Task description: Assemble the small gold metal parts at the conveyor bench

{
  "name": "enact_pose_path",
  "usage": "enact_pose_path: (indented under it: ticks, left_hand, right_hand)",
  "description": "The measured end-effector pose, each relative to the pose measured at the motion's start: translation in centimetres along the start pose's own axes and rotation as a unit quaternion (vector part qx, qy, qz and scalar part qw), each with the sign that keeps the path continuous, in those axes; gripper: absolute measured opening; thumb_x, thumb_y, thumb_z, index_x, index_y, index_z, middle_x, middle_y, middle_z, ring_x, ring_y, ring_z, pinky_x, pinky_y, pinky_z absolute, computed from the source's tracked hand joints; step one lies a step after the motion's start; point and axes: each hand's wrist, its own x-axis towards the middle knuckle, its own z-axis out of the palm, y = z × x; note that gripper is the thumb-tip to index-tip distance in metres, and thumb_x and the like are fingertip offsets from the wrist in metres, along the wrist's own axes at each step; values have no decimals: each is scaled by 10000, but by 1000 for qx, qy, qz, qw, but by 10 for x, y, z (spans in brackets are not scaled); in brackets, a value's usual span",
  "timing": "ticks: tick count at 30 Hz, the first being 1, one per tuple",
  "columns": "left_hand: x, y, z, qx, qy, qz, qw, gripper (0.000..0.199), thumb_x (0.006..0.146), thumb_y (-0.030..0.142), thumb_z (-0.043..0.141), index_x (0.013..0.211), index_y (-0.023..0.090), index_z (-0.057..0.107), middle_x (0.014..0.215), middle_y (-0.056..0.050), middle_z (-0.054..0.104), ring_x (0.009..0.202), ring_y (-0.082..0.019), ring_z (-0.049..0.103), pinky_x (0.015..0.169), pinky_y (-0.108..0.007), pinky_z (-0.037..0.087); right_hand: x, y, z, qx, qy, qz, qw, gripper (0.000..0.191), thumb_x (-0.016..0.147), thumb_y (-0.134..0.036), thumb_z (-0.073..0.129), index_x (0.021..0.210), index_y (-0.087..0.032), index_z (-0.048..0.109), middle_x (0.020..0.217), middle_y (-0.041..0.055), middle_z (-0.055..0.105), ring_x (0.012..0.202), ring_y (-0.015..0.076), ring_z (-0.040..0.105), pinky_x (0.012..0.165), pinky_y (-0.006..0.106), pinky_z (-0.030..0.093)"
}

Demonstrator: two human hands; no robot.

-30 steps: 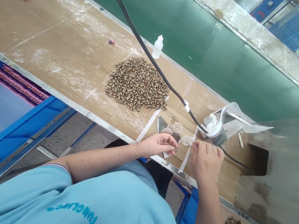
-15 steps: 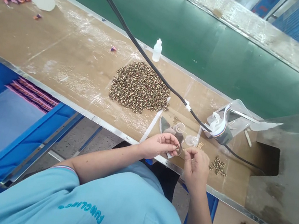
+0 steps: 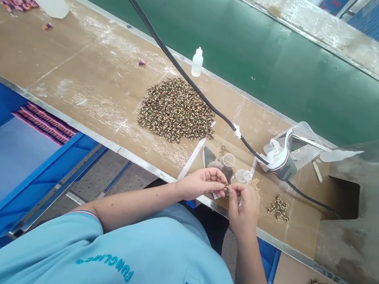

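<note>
My left hand point(image 3: 203, 183) pinches a small gold-and-brown ring-like piece point(image 3: 225, 188) between thumb and fingertips. Against that piece, the closed fingertips of my right hand point(image 3: 244, 208) meet the left ones; whatever they hold is too small to make out. Just beyond my hands stand a small clear round cup point(image 3: 228, 160) and a shallow clear dish point(image 3: 243, 175). Tiny gold bits point(image 3: 254, 184) lie right of the dish. A large heap of similar ring-like pieces point(image 3: 177, 111) covers the table further back, and a smaller group point(image 3: 279, 208) lies to the right of my right hand.
A white squeeze bottle point(image 3: 197, 62) stands behind the heap. A black cable point(image 3: 163, 40) hangs across the view towards a clear plastic container point(image 3: 302, 141). Blue crates point(image 3: 58, 166) sit below the table at left; a metal panel point(image 3: 376, 217) rises at right.
My right hand has moved left, bringing its fingertips from slightly apart to the piece in my left hand. My left hand stays nearly in place. The view has shifted slightly.
</note>
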Motion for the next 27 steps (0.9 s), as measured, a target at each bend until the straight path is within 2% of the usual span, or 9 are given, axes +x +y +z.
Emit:
enact_pose_path:
  ticks: [7, 18, 27]
  left_hand:
    - [1, -1, -1, 8, 2, -1, 1000, 400, 573, 342, 814, 776, 124, 547, 590, -3, 656, 552, -87, 600, 593, -214, 460]
    - [0, -1, -2, 18, 4, -13, 1000, 417, 578, 373, 802, 783, 133, 529, 581, -7, 656, 527, -91, 594, 585, -223, 470]
    - [1, -1, -4, 17, 1, -26, 1000, 429, 558, 361, 818, 776, 130, 529, 575, -8, 654, 519, -96, 601, 572, -229, 483]
  right_hand:
    - [0, -1, -1, -44, 10, -41, 998, 127, 908, -210, 453, 798, -210, 515, 736, -10, 607, 699, 142, 525, 717, 293, 325]
    - [3, -1, -2, -56, 15, -82, 995, 116, 903, -189, 471, 799, -212, 517, 703, -16, 607, 680, 139, 526, 716, 299, 332]
    - [-2, 6, 6, 20, 19, -59, 998, 116, 901, -190, 469, 805, -219, 526, 744, -1, 613, 732, 146, 549, 690, 284, 410]
